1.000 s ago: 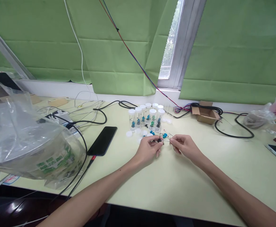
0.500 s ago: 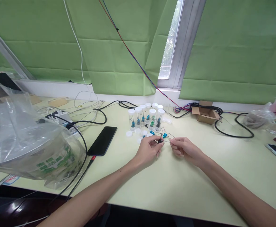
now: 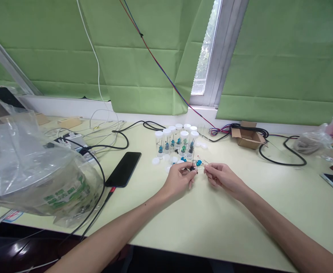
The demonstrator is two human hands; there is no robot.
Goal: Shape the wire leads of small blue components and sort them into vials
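Pinching a small black piece [image 3: 192, 168] in the left hand [image 3: 180, 177], just in front of the tubes; cannot tell whether resting on the surface [image 3: 212, 227] or lifted slightly off. Pinching the outer end of a thin rod [image 3: 199, 168] in the right hand [image 3: 222, 176], spanning the gap toward the black piece; cannot tell whether joined to it or only touching. Looks like fitting or adjusting the rod there; seems to call for a steady left hold and small, careful shifts from the right. Just beyond, see a loose blue piece [image 3: 199, 162]. Behind it, find clear tubes [image 3: 160, 141] standing upright, capped in white, holding stemmed blue, green and dark bits [image 3: 160, 149]. Near their bases, notice loose white caps [image 3: 155, 161]. Farther right, see an open cardboard box [image 3: 247, 143]; farther left, past a phone [image 3: 123, 169], a plastic bag [image 3: 66, 189], bulky, contents hard to make out.
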